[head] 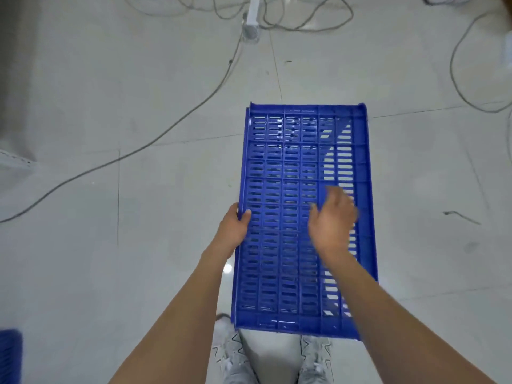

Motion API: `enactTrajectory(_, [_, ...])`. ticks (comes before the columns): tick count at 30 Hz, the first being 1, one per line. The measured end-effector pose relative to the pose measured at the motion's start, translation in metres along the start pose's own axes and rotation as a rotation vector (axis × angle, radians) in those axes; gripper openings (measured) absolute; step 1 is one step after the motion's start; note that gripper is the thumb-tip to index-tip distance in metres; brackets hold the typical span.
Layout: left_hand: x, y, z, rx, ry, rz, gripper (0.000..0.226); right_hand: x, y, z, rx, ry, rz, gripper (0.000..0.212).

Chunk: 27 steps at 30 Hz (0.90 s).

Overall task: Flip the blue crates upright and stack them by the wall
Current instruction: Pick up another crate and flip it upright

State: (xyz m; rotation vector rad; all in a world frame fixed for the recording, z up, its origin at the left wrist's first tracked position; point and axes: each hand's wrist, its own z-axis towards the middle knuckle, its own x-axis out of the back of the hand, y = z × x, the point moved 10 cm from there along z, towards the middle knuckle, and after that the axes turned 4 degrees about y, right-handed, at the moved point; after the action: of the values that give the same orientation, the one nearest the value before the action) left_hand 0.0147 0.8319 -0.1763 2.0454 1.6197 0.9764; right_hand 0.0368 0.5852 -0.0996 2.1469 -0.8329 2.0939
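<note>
A blue slotted plastic crate (288, 173) is held in front of me above the tiled floor, its perforated face toward the camera and tilted. My left hand (234, 230) grips its left edge, thumb over the rim. My right hand (332, 220) hovers blurred over the crate's face with fingers loosely spread, holding nothing. The corner of another blue crate (9, 356) shows at the lower left edge.
Grey cables (177, 117) trail across the white tiled floor, leading to a white power strip (252, 20) at the top. More cable loops lie at the right (460, 87). My white shoes (230, 353) stand below the crate. A grey wall edge (13, 79) is at the left.
</note>
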Motion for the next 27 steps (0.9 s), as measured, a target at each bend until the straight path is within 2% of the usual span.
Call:
enactTrajectory(1, [0.001,0.002,0.001,-0.031,0.034,0.053,0.042,0.01,0.028,0.005,-0.07,0.054,-0.095,0.06])
enactTrajectory(3, [0.002,0.004,0.003,-0.063,0.113,0.126,0.036,0.009,0.088,0.012,-0.271,-0.052,-0.081,0.082])
enactTrajectory(6, [0.001,0.0,0.006,-0.072,0.161,0.14,0.031,-0.027,0.148,-0.002,-0.663,-0.377,0.318,0.087])
enactTrajectory(8, [0.002,-0.002,0.007,-0.067,0.173,0.137,0.033,-0.033,0.156,-0.005,-0.755,-0.386,0.522,0.082])
enactTrajectory(11, [0.007,0.0,0.007,-0.064,0.202,0.171,0.034,-0.03,0.148,-0.005,-0.733,-0.338,0.624,0.065])
enactTrajectory(14, [0.015,-0.003,0.009,-0.044,0.237,0.186,0.035,-0.025,0.138,-0.006,-0.694,-0.288,0.622,0.061])
enactTrajectory(18, [0.033,-0.01,0.006,0.031,0.264,0.195,0.045,-0.001,0.101,-0.001,-0.552,-0.177,0.369,0.056])
enactTrajectory(22, [0.046,0.01,0.004,-0.072,0.311,0.282,0.06,0.025,0.03,-0.006,-0.382,-0.031,0.182,0.046])
enactTrajectory(24, [0.04,0.013,0.006,-0.093,0.238,0.253,0.059,0.016,-0.004,-0.014,-0.301,-0.067,0.186,0.04])
enactTrajectory(27, [0.023,0.013,-0.01,-0.025,0.086,0.065,0.041,-0.025,-0.049,-0.037,-0.171,-0.279,0.269,0.031])
